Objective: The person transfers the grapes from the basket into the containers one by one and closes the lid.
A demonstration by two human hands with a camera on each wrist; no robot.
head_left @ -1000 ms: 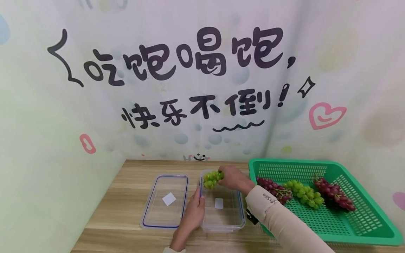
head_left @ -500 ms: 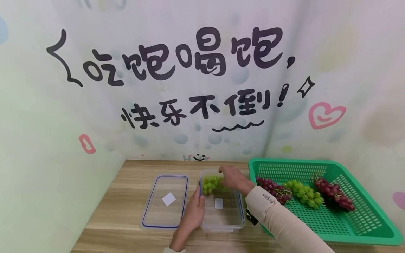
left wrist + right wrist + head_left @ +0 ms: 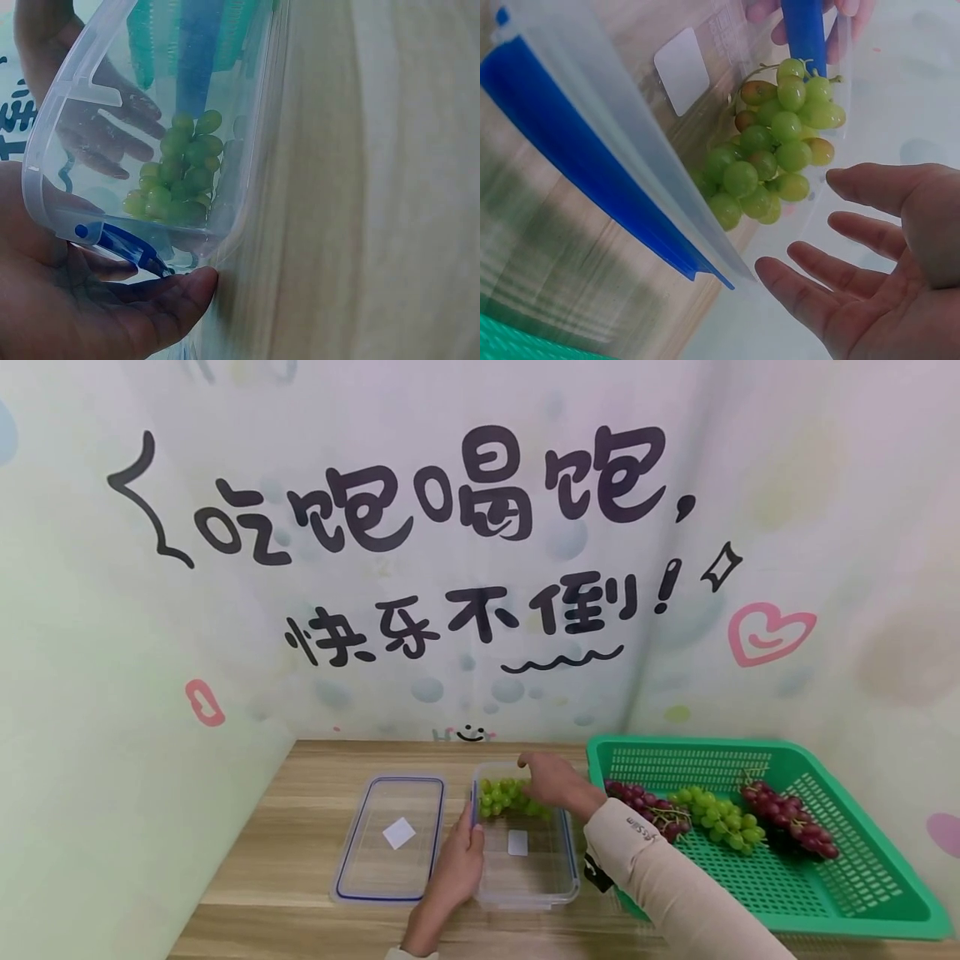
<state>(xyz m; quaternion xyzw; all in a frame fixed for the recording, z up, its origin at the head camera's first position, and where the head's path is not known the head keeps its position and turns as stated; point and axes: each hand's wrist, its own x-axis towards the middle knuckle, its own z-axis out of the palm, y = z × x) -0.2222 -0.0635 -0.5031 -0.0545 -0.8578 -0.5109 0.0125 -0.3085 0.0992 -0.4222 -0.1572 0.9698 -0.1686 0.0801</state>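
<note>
A bunch of green grapes [image 3: 506, 797] lies at the far end of a clear plastic box [image 3: 525, 900] with blue latches. Over the box's far right corner is my right hand [image 3: 557, 781]; in the right wrist view its fingers [image 3: 847, 266] are spread, apart from the grapes [image 3: 780, 142]. My left hand [image 3: 456, 864] grips the box's left side near a blue latch [image 3: 127, 246], with the thumb at the rim. Through the clear wall, the left wrist view shows the grapes [image 3: 176, 172] resting on the bottom.
A clear lid [image 3: 408, 877] with a blue seal lies left of the box. To the right stands a green basket [image 3: 780, 885] holding red grapes [image 3: 787, 818] and green grapes [image 3: 720, 818]. A small black object [image 3: 598, 875] shows under the right sleeve. A printed wall closes the back.
The green grapes went down from my right hand into the far end of the box. My right hand has let go of them and stays above. My left hand has kept its place.
</note>
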